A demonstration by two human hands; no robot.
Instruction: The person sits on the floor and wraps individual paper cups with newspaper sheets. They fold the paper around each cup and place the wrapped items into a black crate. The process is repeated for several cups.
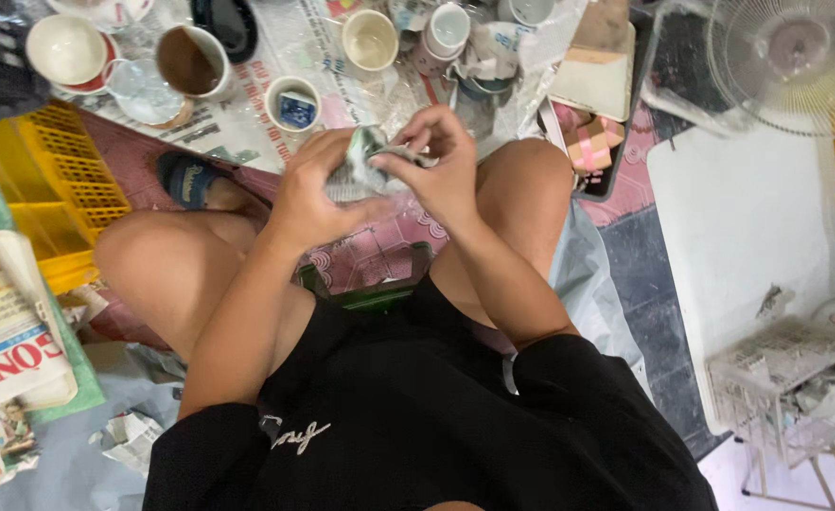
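A seated person gripped a newspaper-wrapped bundle (365,168) between both hands above the knees, just above the frame's centre. The left hand (311,194) cupped the bundle from nine o'clock, fingers closed on the paper; the right hand (441,170) pressed in from three o'clock, its fingertips pinching a fold on top. The two hands met around the bundle. At twelve o'clock, cups (370,40) and a small bowl (294,102) stood on spread newspaper (247,123). A yellow crate (53,180) lay at nine o'clock, a stack of newspapers (6,331) at eight o'clock, and a white fan (796,57) at two o'clock.
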